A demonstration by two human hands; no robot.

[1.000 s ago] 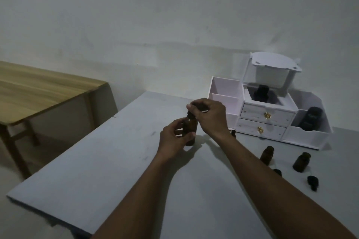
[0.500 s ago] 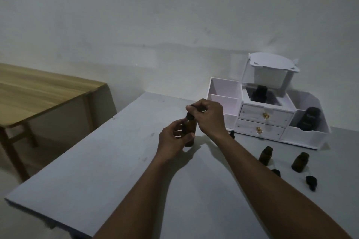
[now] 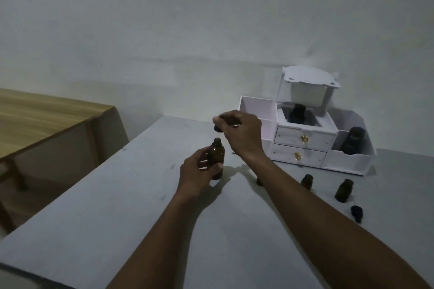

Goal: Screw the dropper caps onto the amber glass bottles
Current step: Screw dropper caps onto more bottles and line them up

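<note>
Near the bench's [image 3: 141,206] far edge, the left hand [image 3: 199,171] grips an upright amber bottle [image 3: 216,156]; the right hand [image 3: 242,135] pinches a dropper cap [image 3: 217,128] just above its neck; lower it straight, seat squarely, then twist.

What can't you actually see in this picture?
Head view only, dim light:
- Dropper cap: mostly hidden by the right hand; any glass tube is not visible.
- Held amber bottle: its side is covered by the left hand.
- Small dark item: half hidden behind the right forearm.
- Dark containers in the white organizer: labels too dim.
</note>
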